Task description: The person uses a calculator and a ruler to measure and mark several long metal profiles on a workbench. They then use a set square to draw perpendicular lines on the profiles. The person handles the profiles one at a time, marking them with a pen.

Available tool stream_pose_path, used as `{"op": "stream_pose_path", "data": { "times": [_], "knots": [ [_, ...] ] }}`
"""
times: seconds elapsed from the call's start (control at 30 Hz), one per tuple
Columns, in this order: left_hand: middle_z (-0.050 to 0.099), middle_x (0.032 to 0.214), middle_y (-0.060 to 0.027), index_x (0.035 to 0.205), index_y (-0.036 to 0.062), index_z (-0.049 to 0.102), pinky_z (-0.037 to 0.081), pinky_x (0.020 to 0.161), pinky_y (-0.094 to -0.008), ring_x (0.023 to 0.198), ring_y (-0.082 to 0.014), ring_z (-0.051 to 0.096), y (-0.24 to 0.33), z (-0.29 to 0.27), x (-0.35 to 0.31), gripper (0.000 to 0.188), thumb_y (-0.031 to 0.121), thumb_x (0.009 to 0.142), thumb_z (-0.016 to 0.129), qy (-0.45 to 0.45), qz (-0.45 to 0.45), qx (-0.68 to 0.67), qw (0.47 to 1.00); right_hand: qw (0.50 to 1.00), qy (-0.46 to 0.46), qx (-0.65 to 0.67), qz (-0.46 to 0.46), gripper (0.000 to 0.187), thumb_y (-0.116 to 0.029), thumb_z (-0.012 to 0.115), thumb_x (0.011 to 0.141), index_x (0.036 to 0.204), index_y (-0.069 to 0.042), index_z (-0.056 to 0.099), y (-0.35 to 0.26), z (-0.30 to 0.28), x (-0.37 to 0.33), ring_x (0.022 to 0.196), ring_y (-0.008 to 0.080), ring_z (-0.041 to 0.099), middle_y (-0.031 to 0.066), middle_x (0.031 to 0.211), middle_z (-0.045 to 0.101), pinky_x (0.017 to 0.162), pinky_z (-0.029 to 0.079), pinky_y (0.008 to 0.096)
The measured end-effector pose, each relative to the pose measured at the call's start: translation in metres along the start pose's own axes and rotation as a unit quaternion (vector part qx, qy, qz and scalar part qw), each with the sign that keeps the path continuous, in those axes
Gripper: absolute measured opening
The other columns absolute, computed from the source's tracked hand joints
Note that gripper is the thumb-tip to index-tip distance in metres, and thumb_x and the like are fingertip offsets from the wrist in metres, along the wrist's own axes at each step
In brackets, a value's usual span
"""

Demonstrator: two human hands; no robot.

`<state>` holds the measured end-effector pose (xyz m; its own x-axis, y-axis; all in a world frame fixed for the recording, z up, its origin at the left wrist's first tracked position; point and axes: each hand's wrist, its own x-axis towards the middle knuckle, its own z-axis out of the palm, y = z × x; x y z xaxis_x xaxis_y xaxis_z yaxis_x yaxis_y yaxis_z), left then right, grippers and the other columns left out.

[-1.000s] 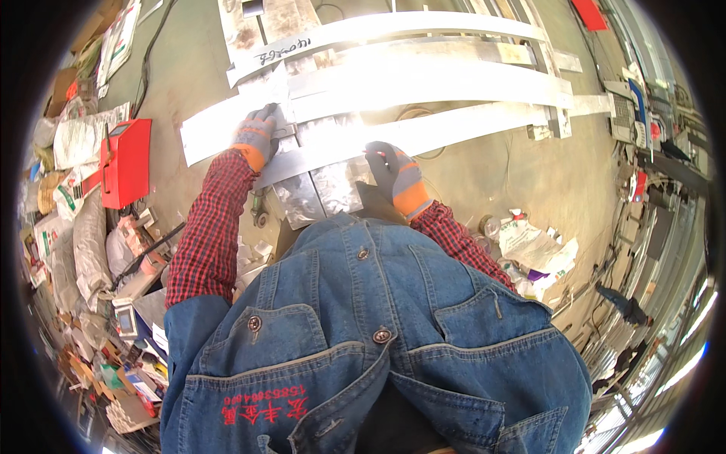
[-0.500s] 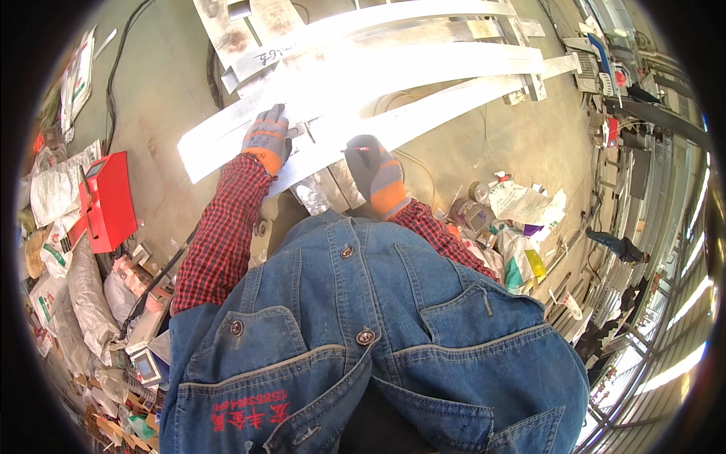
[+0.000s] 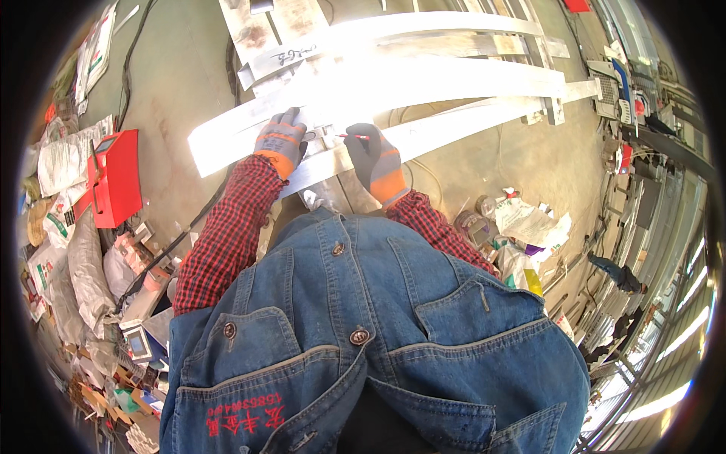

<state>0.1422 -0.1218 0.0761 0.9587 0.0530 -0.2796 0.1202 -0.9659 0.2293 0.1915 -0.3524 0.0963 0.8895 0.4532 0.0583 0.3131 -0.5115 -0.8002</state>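
Note:
Both my hands wear grey work gloves with orange cuffs. My left hand (image 3: 282, 141) lies on a bright, glare-washed metal bar (image 3: 219, 144), its fingers stretched forward and its thumb out to the right. Pinched in my right hand (image 3: 374, 161) is a thin red pen (image 3: 357, 136), its end pointing left toward the left thumb. A narrower metal strip (image 3: 314, 171) runs below both hands, close to my body. Strong glare hides much of the metal between the hands.
Long curved metal bars (image 3: 454, 79) join a crosspiece on the right. A red box-shaped machine (image 3: 118, 180) stands at left among plastic-wrapped bundles (image 3: 87, 280). Bags and scraps (image 3: 529, 227) lie at right. A black cable (image 3: 128, 68) crosses the floor.
My right hand has moved left and up toward the left hand, and the red pen now points across the metal. The view has shifted slightly; my left hand stays on the bar.

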Motion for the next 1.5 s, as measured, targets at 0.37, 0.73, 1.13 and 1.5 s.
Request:
{"op": "stream_pose_path", "data": {
  "times": [0.37,0.73,1.13,1.5],
  "knots": [
    [0.054,0.165,-0.0238,0.117,0.0057,0.075,0.052,0.119,-0.0497,0.144,-0.0441,0.058,-0.004,0.009,0.001,0.03,0.024,0.093,0.078,0.013,0.007,-0.026,1.0,0.998,-0.039,-0.006,-0.047,0.03,-0.019,0.066,0.107,0.134,-0.011,0.074,0.01,0.015,0.05,0.111,0.0416,0.074,0.0186,0.12,0.078,0.098,0.059,0.0492],
    [0.054,0.165,-0.0229,0.118,0.0067,0.075,0.051,0.119,-0.0503,0.144,-0.0438,0.057,-0.004,0.014,-0.005,0.029,0.024,0.094,0.077,0.026,0.002,-0.037,0.999,0.985,-0.102,-0.075,-0.119,0.04,-0.015,0.062,0.105,0.144,-0.013,0.068,0.024,0.047,0.106,0.126,0.0415,0.067,0.0176,0.138,0.072,0.11,0.055,0.0509],
    [0.052,0.168,-0.0205,0.126,0.0061,0.078,0.049,0.122,-0.0467,0.147,-0.0392,0.056,0.001,0.001,-0.006,0.033,0.024,0.1,0.071,-0.013,-0.007,-0.025,1.0,0.973,-0.133,-0.134,-0.13,0.042,-0.016,0.06,0.104,0.146,-0.017,0.068,0.024,0.048,0.103,0.127,0.0425,0.066,0.0185,0.137,0.071,0.109,0.055,0.05],
    [0.052,0.168,-0.0195,0.128,0.0061,0.078,0.049,0.122,-0.0454,0.148,-0.0368,0.056,0.001,0.0,-0.005,0.034,0.024,0.1,0.071,-0.011,-0.006,-0.008,1.0,0.969,-0.224,-0.1,-0.015,0.027,-0.028,0.061,0.108,0.119,-0.013,0.08,0.014,-0.007,0.029,0.108,0.0396,0.075,0.0194,0.117,0.079,0.096,0.059,0.0463]
  ]
}}
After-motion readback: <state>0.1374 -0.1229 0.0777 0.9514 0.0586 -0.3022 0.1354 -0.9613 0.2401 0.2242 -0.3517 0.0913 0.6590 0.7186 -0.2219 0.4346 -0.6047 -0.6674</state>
